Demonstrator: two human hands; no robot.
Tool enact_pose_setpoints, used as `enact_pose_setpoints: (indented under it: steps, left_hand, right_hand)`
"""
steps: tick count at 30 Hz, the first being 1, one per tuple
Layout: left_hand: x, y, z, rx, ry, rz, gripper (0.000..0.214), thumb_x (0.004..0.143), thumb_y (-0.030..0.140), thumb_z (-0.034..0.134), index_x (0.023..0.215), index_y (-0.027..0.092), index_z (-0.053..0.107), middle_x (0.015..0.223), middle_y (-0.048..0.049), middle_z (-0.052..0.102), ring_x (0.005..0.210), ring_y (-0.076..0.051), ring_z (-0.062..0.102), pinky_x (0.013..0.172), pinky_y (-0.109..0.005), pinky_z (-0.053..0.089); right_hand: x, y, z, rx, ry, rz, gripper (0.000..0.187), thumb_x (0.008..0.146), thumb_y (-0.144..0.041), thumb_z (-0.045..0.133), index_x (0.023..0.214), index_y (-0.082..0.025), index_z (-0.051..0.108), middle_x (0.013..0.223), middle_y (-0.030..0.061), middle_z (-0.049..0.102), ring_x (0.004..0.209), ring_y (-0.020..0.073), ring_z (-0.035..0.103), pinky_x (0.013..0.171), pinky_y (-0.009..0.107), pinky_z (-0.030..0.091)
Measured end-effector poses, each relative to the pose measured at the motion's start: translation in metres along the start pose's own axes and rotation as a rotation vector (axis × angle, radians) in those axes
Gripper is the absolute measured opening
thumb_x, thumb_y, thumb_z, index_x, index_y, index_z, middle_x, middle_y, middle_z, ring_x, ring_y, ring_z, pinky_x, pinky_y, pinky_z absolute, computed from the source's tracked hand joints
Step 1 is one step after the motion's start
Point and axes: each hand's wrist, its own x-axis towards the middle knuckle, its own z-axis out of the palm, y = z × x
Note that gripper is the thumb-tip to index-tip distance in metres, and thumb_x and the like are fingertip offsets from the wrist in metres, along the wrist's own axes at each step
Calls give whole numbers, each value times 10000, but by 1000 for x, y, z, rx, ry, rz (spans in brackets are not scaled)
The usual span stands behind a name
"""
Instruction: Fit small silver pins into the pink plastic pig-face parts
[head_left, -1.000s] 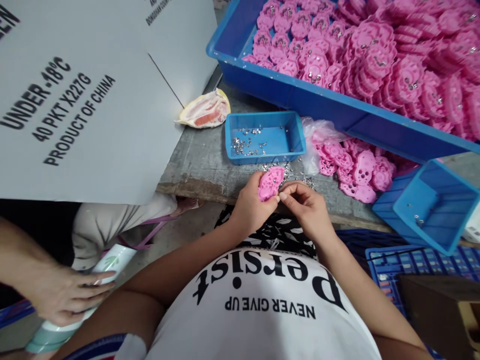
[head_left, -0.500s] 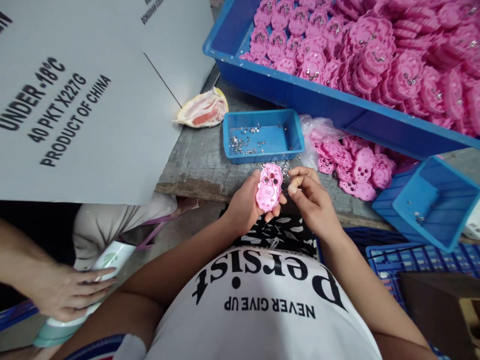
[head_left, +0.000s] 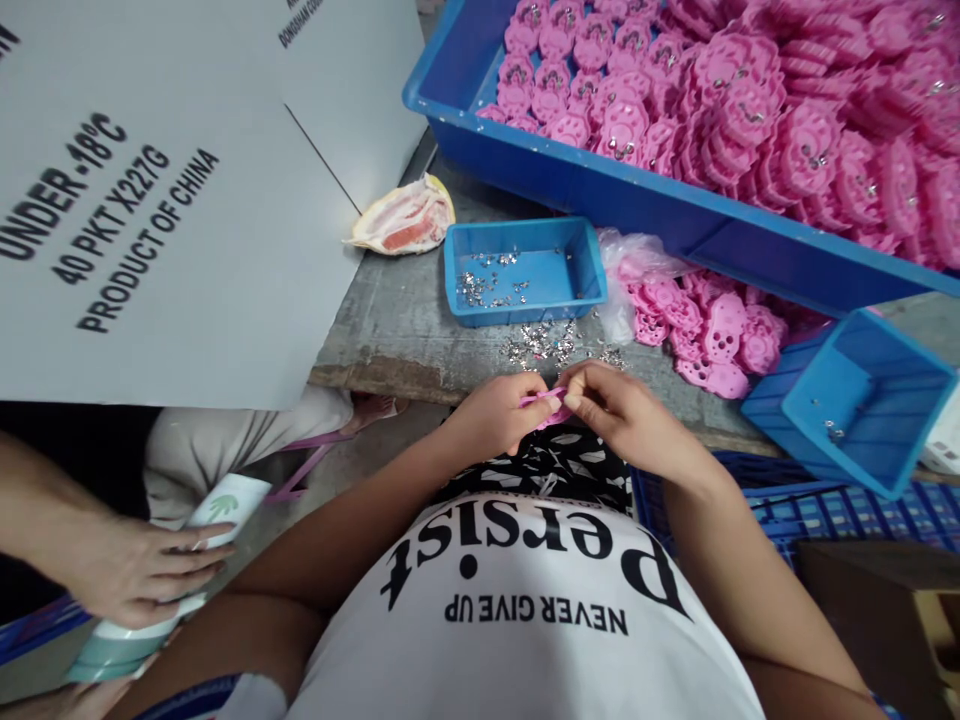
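Note:
A pink plastic case piece [head_left: 553,414] is tilted nearly edge-on at the table's front edge, mostly hidden by fingers. My left hand [head_left: 489,412] is closed around it from the left side. My right hand [head_left: 624,408] meets it from the right, thumb and fingers pinched at its edge; whatever they pinch is hidden. Just beyond my hands, small shiny metal parts [head_left: 551,340] lie scattered on the tabletop. Behind them stands a small blue tray [head_left: 525,316] with more such metal parts inside.
A large blue bin [head_left: 637,190] holds stacked pink pieces. Loose pink pieces [head_left: 724,330] lie beside a tilted blue box [head_left: 847,420]. A fruit wedge [head_left: 405,220] sits near a big printed carton [head_left: 150,200]. At left, another person's hand [head_left: 142,570] is on a white-and-green container [head_left: 232,505].
My right hand has moved left to meet the pink piece. My left hand has tilted that piece from face-up to nearly edge-on, and the scattered metal parts now show.

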Motion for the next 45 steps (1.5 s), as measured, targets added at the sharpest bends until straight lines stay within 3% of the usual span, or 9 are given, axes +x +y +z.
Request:
enact_pose_setpoints:
  steps: [5,11,17,20,25,28,30,35,45]
  left_hand:
    - [8,-9,0,-157,115,-53,196,877,368,651,942,183,641,559,57,581,422,-104,482,480,-244,332]
    - [17,-25,8,-471,325,68,265,743,238,750,990,162,693,874,-26,744,732,-139,657,715,-266,501]
    - [16,-32,17,-488,524,195,273,859,427,701,905,162,746,878,-29,738,844,-163,652,826,-283,508]
    - [18,-31,22,-594,485,228,374,899,529,665,913,161,728,909,-44,744,872,-166,670,858,-288,527]
    - [21,-19,21,-936,430,151,483,878,617,674,1026,158,649,807,-51,731,729,-172,709,703,-293,582]
    - [17,-10,16,-949,423,55,501,903,616,652,1131,179,567,698,-3,684,567,-159,677,565,-276,575]
    - [14,-5,14,-940,301,3,528,946,658,553,1158,175,545,701,-14,680,509,-169,657,475,-284,560]
    - [11,-2,13,-961,17,-15,601,1000,663,364,1102,123,607,673,-59,651,487,-199,639,338,-268,472]
    - [11,-7,14,-835,-72,46,612,1002,675,301,941,145,600,575,-50,615,385,-153,551,299,-219,386]
  right_hand:
    - [0,11,11,34,18,83,238,975,-371,576,789,-225,553,929,58,642,831,199,595,780,360,471]
    - [2,28,27,554,95,366,421,802,-585,792,755,-219,590,737,-4,633,673,164,633,724,348,537]
    - [3,20,40,1000,119,449,400,676,-486,932,756,-197,667,756,13,713,709,154,686,821,355,623]
    - [3,10,44,1071,97,441,350,714,-455,909,758,-211,662,746,14,723,712,166,692,830,371,628]
    - [-1,2,37,713,118,354,377,825,-549,778,763,-217,611,950,72,728,706,168,629,736,376,586]
    - [-2,4,29,348,295,195,356,874,-524,726,742,-217,602,1219,117,645,1006,243,634,888,446,557]
    - [-1,4,26,233,338,121,298,906,-476,700,765,-229,614,1241,121,609,1194,295,590,1011,507,503]
    - [2,0,26,111,266,32,240,960,-387,634,767,-246,619,1242,101,599,1290,297,557,1127,527,411]
    - [5,-1,19,-16,125,-33,196,948,-316,624,774,-229,645,1327,103,637,1292,303,543,1138,527,358]
